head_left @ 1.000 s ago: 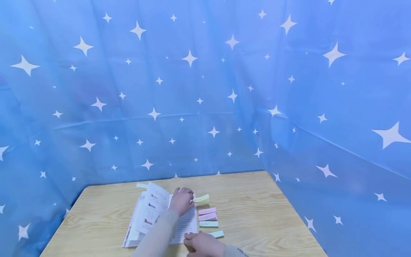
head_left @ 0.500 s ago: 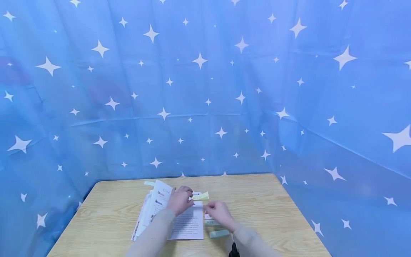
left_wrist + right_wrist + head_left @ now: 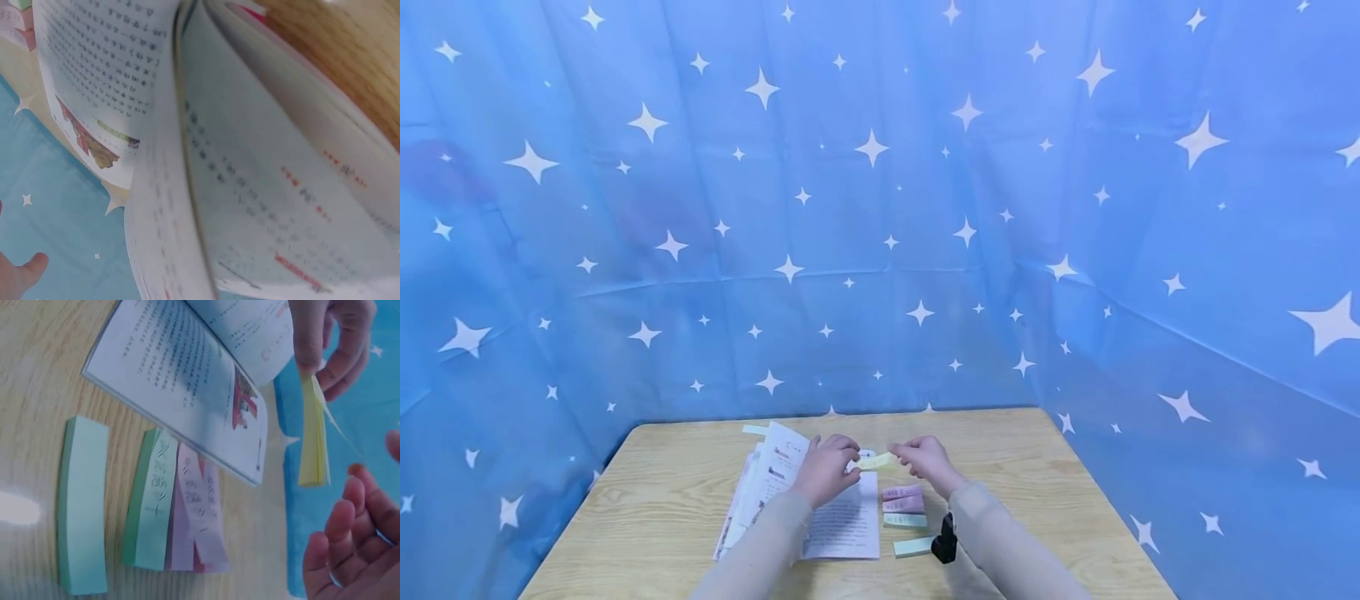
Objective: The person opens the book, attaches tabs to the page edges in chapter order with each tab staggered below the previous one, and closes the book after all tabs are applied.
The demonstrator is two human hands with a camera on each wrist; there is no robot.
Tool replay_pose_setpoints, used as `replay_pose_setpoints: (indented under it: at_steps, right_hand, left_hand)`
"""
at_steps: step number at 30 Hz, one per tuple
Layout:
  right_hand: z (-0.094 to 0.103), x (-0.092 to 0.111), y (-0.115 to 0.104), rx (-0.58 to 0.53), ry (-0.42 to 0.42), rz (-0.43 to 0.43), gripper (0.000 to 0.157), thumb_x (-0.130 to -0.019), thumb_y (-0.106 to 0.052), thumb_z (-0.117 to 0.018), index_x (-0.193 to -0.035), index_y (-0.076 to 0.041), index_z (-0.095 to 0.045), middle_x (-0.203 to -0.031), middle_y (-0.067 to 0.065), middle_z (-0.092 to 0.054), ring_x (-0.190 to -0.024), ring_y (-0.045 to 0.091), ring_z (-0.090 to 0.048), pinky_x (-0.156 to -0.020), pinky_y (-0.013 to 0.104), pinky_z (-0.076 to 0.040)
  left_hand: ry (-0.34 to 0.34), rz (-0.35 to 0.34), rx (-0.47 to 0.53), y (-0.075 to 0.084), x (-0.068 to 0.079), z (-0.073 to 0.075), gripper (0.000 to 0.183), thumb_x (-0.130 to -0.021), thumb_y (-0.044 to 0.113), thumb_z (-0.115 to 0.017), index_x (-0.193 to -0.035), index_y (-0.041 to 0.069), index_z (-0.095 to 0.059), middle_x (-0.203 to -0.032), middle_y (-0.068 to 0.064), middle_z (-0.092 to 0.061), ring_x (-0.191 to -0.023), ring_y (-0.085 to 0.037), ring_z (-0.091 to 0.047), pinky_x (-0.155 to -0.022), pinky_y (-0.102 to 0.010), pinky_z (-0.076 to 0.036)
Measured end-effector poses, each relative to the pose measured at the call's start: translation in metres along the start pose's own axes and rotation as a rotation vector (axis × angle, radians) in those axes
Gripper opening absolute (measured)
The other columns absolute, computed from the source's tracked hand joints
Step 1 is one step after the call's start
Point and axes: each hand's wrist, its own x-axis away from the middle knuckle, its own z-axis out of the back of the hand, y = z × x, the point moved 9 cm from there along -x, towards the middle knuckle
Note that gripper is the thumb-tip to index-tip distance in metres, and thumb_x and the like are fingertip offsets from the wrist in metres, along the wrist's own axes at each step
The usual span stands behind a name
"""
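Note:
My left hand [image 3: 829,471] pinches one end of a yellow sticky-note pad [image 3: 314,440] above the right page of an open book [image 3: 842,521]. A thin top sheet [image 3: 337,428] lifts away from that pad. My right hand [image 3: 356,537] is beside the pad's free end. Its index fingertip meets the end of the lifted sheet, and the thumb stands a little apart from it. In the left wrist view, the book's pages [image 3: 262,162] fan out, and part of a hand [image 3: 22,275] shows at the lower left; which hand cannot be told.
Pink-purple sticky-note pads [image 3: 200,515] and a green pad [image 3: 150,506] with handwriting lie right of the book. A plain light-green pad [image 3: 84,506] lies nearer. A pale tab [image 3: 755,430] sticks out of the book's top. A starry blue curtain [image 3: 850,208] surrounds the wooden table [image 3: 1000,467].
My right hand has moved from the lower right of the book up to the yellow pad's free end. The left hand stays at the pad. The head view has shifted slightly.

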Motion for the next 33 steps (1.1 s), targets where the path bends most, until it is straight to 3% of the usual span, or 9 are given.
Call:
replay_pose_setpoints:
  at_steps: [6,14,21,28,33]
  right_hand:
    - [-0.004,-0.004,-0.009,0.021,0.001,0.042,0.019,-0.078,-0.022,-0.063,-0.086,-0.005,-0.067,-0.072,0.005,-0.059,-0.057,0.017,-0.052,-0.054,0.03,-0.047]
    - [-0.004,-0.003,-0.019,0.057,0.018,0.085,0.015,-0.077,-0.02,-0.063,-0.083,-0.006,-0.068,-0.072,0.003,-0.06,-0.069,0.026,-0.057,-0.06,0.034,-0.048]
    - [-0.005,-0.002,-0.026,0.076,0.031,0.079,0.014,-0.078,-0.021,-0.063,-0.081,-0.009,-0.068,-0.075,0.005,-0.062,-0.064,0.017,-0.054,-0.06,0.032,-0.048]
    - [0.014,-0.005,-0.019,-0.032,0.083,0.039,0.02,-0.079,-0.023,-0.062,-0.086,-0.005,-0.067,-0.076,0.007,-0.06,-0.064,0.022,-0.055,-0.058,0.031,-0.048]
    - [0.038,-0.008,-0.009,-0.141,0.154,-0.003,0.021,-0.079,-0.02,-0.062,-0.088,-0.002,-0.066,-0.074,0.01,-0.059,-0.057,0.018,-0.052,-0.054,0.028,-0.046]
  left_hand:
    - [0.017,-0.007,0.007,-0.001,-0.001,0.004,0.019,-0.074,0.033,-0.065,-0.088,0.02,-0.067,-0.102,0.007,-0.058,-0.104,-0.013,-0.048,-0.096,-0.059,-0.022]
    - [0.003,0.003,0.001,-0.003,0.001,-0.001,0.019,-0.075,0.034,-0.064,-0.089,0.021,-0.066,-0.102,0.007,-0.058,-0.104,-0.013,-0.048,-0.097,-0.058,-0.021]
    - [0.045,-0.008,0.015,-0.005,0.002,-0.002,0.019,-0.074,0.033,-0.064,-0.088,0.02,-0.066,-0.097,0.007,-0.059,-0.1,-0.014,-0.05,-0.097,-0.055,-0.023]
    - [-0.002,-0.002,0.02,-0.006,0.01,-0.009,0.017,-0.073,0.032,-0.064,-0.085,0.02,-0.067,-0.095,0.008,-0.06,-0.099,-0.014,-0.051,-0.096,-0.053,-0.026]
    - [-0.083,-0.068,0.076,0.017,0.014,-0.013,0.018,-0.075,0.033,-0.061,-0.086,0.021,-0.068,-0.098,0.01,-0.06,-0.102,-0.013,-0.049,-0.094,-0.053,-0.029]
